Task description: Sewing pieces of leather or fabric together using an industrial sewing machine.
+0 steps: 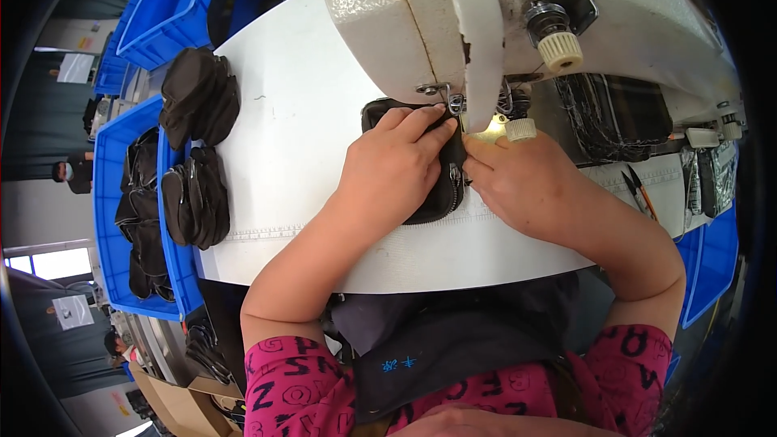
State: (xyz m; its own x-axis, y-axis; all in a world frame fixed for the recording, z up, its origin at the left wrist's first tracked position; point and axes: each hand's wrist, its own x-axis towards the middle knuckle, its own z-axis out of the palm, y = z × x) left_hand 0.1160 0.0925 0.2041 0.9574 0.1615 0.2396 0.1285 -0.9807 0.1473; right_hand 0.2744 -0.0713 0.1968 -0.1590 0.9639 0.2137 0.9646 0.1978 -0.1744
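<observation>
A black zippered pouch (441,206) lies under the head of a white sewing machine (396,28), its zip curving along the near right edge. My left hand (392,162) holds the pouch down, fingertips close together beside the presser foot (457,103). On the other side, my right hand (522,186) has its fingers bent and closed on the pouch's right edge near the lit needle area. The fingertips of that hand are partly hidden by the machine, so their exact grip on the edge is unclear.
Stacks of black pouches (198,97) (197,198) sit at the table's left edge beside a blue bin (105,267) with more black pieces. Black pieces (619,117) lie under the machine arm. Right of my hand are a pen-like tool (641,193) and a ruler strip (664,168).
</observation>
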